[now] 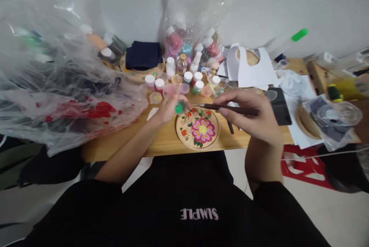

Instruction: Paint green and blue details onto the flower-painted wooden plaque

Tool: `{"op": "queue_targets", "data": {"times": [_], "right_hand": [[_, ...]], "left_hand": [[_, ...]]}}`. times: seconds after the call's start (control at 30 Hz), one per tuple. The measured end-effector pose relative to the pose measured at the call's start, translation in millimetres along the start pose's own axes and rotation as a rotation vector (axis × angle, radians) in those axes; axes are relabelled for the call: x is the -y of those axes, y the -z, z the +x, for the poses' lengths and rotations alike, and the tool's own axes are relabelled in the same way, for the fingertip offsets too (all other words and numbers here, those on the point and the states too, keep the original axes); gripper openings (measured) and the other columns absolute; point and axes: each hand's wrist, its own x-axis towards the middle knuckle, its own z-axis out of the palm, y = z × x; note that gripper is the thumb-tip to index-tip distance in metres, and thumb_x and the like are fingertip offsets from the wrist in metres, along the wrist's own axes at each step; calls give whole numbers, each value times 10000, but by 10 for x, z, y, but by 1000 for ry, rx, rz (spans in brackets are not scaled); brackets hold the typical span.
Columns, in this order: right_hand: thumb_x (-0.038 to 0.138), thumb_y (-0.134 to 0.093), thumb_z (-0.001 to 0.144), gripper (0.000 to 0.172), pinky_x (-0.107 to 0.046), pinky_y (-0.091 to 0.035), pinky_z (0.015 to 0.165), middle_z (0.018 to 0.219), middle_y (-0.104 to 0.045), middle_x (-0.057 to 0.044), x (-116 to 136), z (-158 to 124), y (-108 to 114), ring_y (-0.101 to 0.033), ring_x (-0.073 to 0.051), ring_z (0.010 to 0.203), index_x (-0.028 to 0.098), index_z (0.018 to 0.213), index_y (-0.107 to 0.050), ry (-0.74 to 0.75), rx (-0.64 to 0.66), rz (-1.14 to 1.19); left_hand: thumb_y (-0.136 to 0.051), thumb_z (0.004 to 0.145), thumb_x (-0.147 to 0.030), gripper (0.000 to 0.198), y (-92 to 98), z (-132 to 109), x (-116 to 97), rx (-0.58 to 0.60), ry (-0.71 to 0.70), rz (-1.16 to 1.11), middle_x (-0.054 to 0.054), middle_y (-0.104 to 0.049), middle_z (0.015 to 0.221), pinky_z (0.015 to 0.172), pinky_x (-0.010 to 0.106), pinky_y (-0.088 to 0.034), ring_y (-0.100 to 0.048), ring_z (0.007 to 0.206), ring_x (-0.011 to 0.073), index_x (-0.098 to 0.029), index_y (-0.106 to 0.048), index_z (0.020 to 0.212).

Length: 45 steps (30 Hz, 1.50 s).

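Between the fingers of my left hand (168, 109) is a small clear cup of green paint (179, 107), tilted so that its inside faces me. My right hand (249, 110) grips a dark-handled paintbrush (230, 109), its tip pointing left toward the cup, with a gap between them. Below both hands, a round wooden plaque (181, 136) lies on the table. It carries a large pink flower (203, 130) with a yellow centre, smaller orange-red flowers and green leaves outlined in gold.
Behind the plaque stand several white-capped jars (188, 77) and small paint cups (156, 97). Plastic bags (72, 97) crowd the left side. To the right are a black phone-like slab (279, 108), white paper (255, 72) and bagged supplies (334, 122). The wooden table's front edge (161, 153) is near my body.
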Motion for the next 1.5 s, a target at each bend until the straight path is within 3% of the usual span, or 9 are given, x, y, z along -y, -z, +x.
{"op": "queue_targets", "data": {"times": [0.13,0.27,0.57,0.9,1.0,1.17,1.33,1.5], "right_hand": [[213,-715,856,116,-253,-577,709,901,-788,-19,13,159,-70,-723,-147,814,213,959,-770,-3,229,-120],[254,-673,885,141,-270,-565,716,917,-803,-30,-10,230,-102,-740,-163,817,207,976,-770,-17,297,-142],[241,-656,875,123,-268,-525,658,827,-792,-7,-31,192,-116,-700,-140,702,213,916,-769,0,289,-157],[187,-744,800,71,-228,-574,667,821,-745,-8,-112,108,-86,-690,-127,754,201,867,-763,-117,160,70],[200,-787,782,65,-220,-579,658,800,-744,0,-228,154,-101,-691,-110,715,180,840,-763,-156,170,168],[215,-857,735,111,-235,-582,688,755,-747,11,-388,275,-128,-704,-106,684,165,795,-777,-174,100,278],[262,-894,709,180,-233,-556,662,768,-744,0,-410,342,-158,-699,-117,709,154,798,-782,-212,77,295],[365,-867,760,246,-246,-542,662,807,-742,2,-415,223,-109,-666,-118,720,187,904,-776,-214,70,272]], "left_hand": [[-402,730,-1010,868,-34,-18,51,-44,-37,32,48,-590,521,430,267,-379,-526,490,133,-183,-610,563],[-420,761,-981,839,-54,-29,106,-51,-51,21,51,-589,538,464,290,-389,-540,523,154,-184,-627,604],[-382,808,-956,860,-59,-32,110,-37,-80,43,67,-603,567,505,306,-398,-538,544,144,-169,-633,570],[-378,773,-986,859,-80,-26,51,-49,-76,102,72,-670,611,569,318,-487,-600,584,168,-193,-606,534],[-475,770,-952,797,-91,-24,18,-66,-122,123,51,-692,658,639,303,-531,-649,662,171,-192,-653,608],[-586,771,-890,710,-64,-25,-9,23,-149,121,19,-682,618,553,272,-482,-613,568,137,-191,-691,697],[-659,830,-771,621,-21,-29,-63,144,-167,152,35,-711,624,507,233,-434,-595,527,108,-162,-726,734],[-727,825,-696,552,-11,-13,-85,130,-121,82,25,-686,589,491,212,-450,-608,517,101,-156,-718,711]]}}
